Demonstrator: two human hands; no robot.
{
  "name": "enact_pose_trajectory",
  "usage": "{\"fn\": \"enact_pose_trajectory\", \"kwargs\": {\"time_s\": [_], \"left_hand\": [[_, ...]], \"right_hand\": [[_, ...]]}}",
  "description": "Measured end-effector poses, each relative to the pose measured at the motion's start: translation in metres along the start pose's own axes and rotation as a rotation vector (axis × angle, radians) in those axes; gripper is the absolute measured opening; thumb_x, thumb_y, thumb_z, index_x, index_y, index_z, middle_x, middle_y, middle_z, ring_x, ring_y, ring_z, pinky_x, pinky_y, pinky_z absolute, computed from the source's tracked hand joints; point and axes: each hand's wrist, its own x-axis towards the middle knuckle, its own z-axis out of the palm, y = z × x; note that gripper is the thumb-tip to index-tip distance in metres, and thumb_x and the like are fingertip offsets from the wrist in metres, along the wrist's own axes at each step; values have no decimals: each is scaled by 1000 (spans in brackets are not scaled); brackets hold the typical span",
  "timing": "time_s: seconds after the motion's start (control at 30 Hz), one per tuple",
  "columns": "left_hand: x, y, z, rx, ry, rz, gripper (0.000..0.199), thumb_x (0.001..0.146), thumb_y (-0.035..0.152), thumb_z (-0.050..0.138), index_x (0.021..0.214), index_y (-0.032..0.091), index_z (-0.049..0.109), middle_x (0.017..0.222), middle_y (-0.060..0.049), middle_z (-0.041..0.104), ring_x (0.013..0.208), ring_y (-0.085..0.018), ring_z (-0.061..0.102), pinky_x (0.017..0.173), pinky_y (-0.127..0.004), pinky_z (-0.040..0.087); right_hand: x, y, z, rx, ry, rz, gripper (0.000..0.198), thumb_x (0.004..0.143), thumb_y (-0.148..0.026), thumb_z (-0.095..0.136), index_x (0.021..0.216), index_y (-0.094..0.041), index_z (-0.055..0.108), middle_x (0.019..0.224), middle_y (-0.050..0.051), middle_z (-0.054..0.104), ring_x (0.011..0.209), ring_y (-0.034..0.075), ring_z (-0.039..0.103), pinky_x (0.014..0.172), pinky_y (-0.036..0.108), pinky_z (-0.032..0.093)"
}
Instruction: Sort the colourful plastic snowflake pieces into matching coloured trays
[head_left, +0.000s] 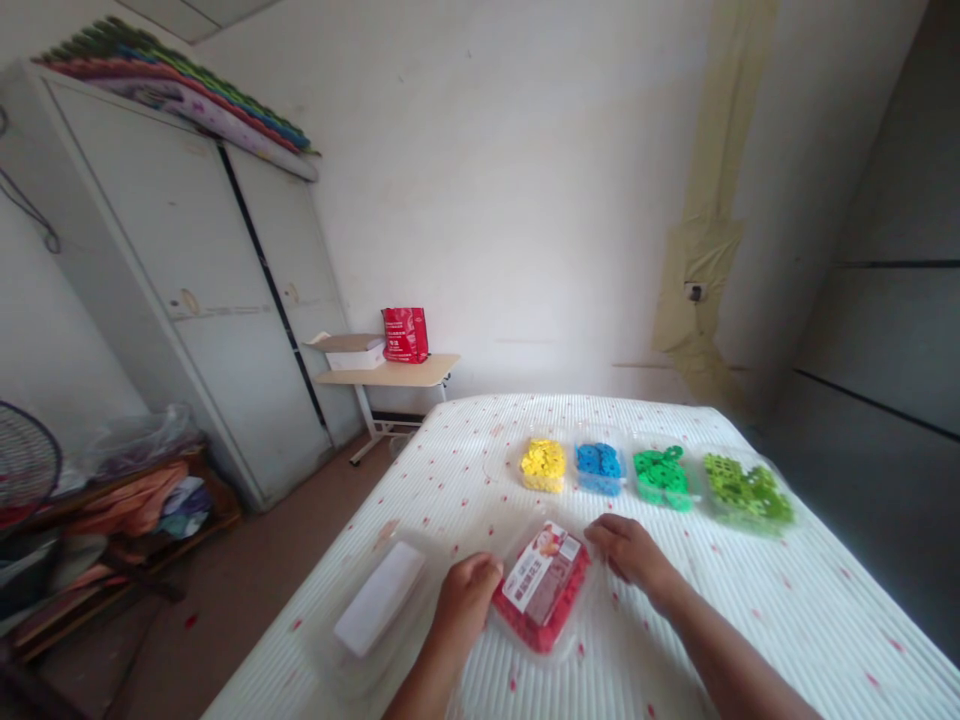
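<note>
A clear plastic box [546,585] with a printed label on its top and red pieces inside lies tilted slightly sideways on the bed-like surface in front of me. My left hand [469,592] is closed at its left edge, with the thumb and fingers pinching the rim. At the upper right corner, my right hand [626,547] also grips the rim, its fingers bent. To the left of my left hand lies a clear plastic lid or tray [360,665] with a white rectangular label [381,598] on it.
Beyond my hands stand open clear boxes of yellow pieces [543,464], blue pieces [598,467], green pieces [663,476] and light green pieces [746,490]. They rest on a white ribbed cover [450,460]. A small table [409,374] with a red bag [405,334] is behind.
</note>
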Motion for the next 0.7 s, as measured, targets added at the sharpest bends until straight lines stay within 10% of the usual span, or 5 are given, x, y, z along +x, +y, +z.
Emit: {"fn": "enact_pose_trajectory", "kwargs": {"time_s": [0.37,0.7], "left_hand": [[25,38,-14,-106,-263,-121,21,59,32,66,74,18,64,65,1,63,65,-16,55,59,-24,34],[88,44,30,-206,-420,-172,37,53,42,75,75,16,61,58,4,58,57,-14,56,61,-27,40]], "right_hand": [[-1,-8,5,262,-3,115,12,60,-29,49,59,-18,53,54,-3,48,48,11,47,42,22,35],[0,-7,6,307,-4,143,8,57,-27,47,56,-19,47,51,-5,44,47,10,42,45,22,33]]}}
